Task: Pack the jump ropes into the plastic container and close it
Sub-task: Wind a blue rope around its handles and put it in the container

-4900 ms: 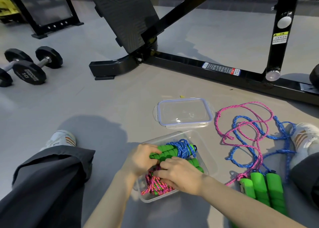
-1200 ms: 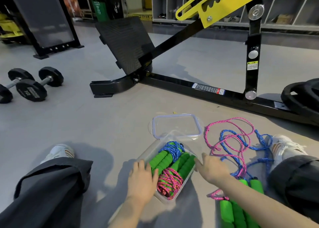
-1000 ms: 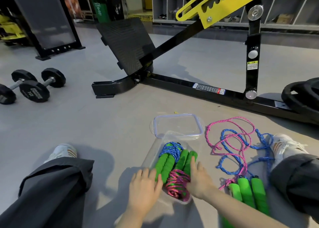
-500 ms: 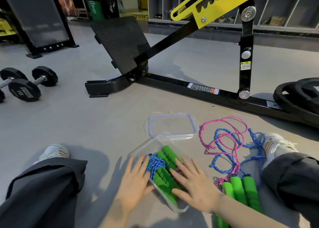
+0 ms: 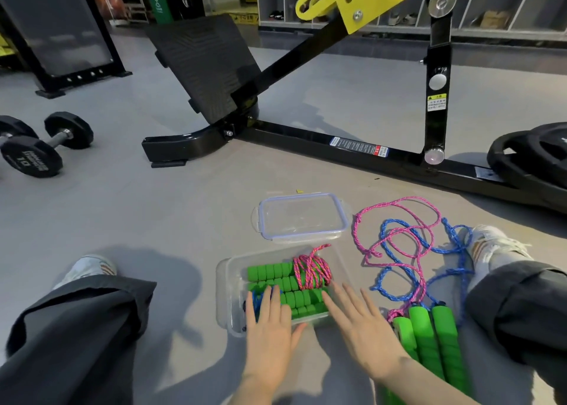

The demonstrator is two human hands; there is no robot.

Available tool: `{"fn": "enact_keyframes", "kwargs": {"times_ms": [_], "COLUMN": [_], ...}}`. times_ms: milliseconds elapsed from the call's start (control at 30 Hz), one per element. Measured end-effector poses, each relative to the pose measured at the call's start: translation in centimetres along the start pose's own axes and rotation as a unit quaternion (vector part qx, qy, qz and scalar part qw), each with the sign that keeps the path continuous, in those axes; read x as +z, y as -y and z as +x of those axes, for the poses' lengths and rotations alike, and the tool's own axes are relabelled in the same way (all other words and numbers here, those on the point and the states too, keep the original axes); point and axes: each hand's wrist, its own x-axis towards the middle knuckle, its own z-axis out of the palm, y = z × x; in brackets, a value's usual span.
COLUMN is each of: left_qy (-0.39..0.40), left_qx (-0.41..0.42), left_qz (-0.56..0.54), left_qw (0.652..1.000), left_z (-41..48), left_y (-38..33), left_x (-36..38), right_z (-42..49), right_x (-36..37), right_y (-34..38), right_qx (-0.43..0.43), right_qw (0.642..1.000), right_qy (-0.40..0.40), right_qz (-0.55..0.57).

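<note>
A clear plastic container [image 5: 223, 285] lies on the grey floor between my legs. Inside it are green foam handles [image 5: 276, 282] bound by a pink rope coil [image 5: 312, 271] and a blue coil under my fingers. My left hand [image 5: 270, 331] rests flat on the container's near left corner, fingers apart. My right hand [image 5: 365, 331] lies flat at its near right side, fingers spread. The clear lid [image 5: 302, 217] sits on the floor just beyond the container. Loose pink and blue ropes [image 5: 408, 251] with green handles [image 5: 429, 343] sprawl to the right.
A black gym machine frame [image 5: 352, 146] with a footplate crosses the floor behind the lid. Dumbbells [image 5: 33, 150] lie far left, weight plates [image 5: 534, 156] far right. My legs and shoes flank the container on both sides.
The container has been turned so its long side faces me; the pink coil now lies at its far right. Both hands shifted with it and still rest flat on its near edge.
</note>
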Motion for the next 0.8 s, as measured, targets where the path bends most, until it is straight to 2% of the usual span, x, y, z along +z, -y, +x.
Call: {"fn": "enact_keyframes", "kwargs": {"times_ms": [67, 133, 200, 233, 333, 500, 567, 633, 700, 733, 800], "left_qy": [-0.071, -0.134, -0.121, -0.118, -0.095, -0.06, -0.009, -0.021, -0.007, -0.001, -0.024], "left_qx": [0.009, 0.07, 0.138, 0.146, 0.124, 0.157, 0.123, 0.086, 0.014, -0.016, -0.025], "left_qz": [0.002, 0.054, 0.099, 0.11, 0.073, 0.06, 0.035, 0.049, 0.046, -0.008, -0.078], "left_qw": [0.997, 0.987, 0.978, 0.976, 0.985, 0.984, 0.992, 0.995, 0.999, 1.0, 0.996], "left_z": [0.3, 0.4, 0.4, 0.4, 0.8, 1.5, 1.4, 1.2, 0.5, 0.3, -0.4], "left_y": [0.1, 0.7, 1.5, 1.6, 1.1, 2.1, 1.8, 0.6, -1.7, -2.6, -4.6], "left_x": [1.3, 2.5, 3.0, 2.9, 1.9, 0.7, -0.5, -1.5, -2.1, -2.0, -1.5], "right_z": [0.4, 1.1, 2.0, 2.5, 3.6, 2.4, 1.5, 0.6, 0.0, -0.1, -0.8], "right_x": [0.6, 1.2, 0.6, 0.5, 0.0, -1.2, -1.9, -2.8, -4.3, -4.9, -5.7], "right_y": [-0.6, -1.3, -1.8, -2.2, -2.8, -4.4, -4.8, -5.1, -5.5, -5.8, -6.7], "right_qx": [-0.005, -0.015, -0.025, -0.033, -0.044, -0.086, -0.103, -0.123, -0.128, -0.119, -0.079], "right_qw": [1.0, 1.0, 1.0, 0.999, 0.998, 0.994, 0.991, 0.989, 0.981, 0.979, 0.984], "right_qy": [-0.019, -0.022, 0.011, 0.017, 0.024, 0.059, 0.071, 0.076, 0.148, 0.162, 0.158], "right_qz": [0.003, 0.0, -0.009, -0.019, -0.023, -0.033, -0.051, -0.027, -0.007, -0.003, 0.019]}}
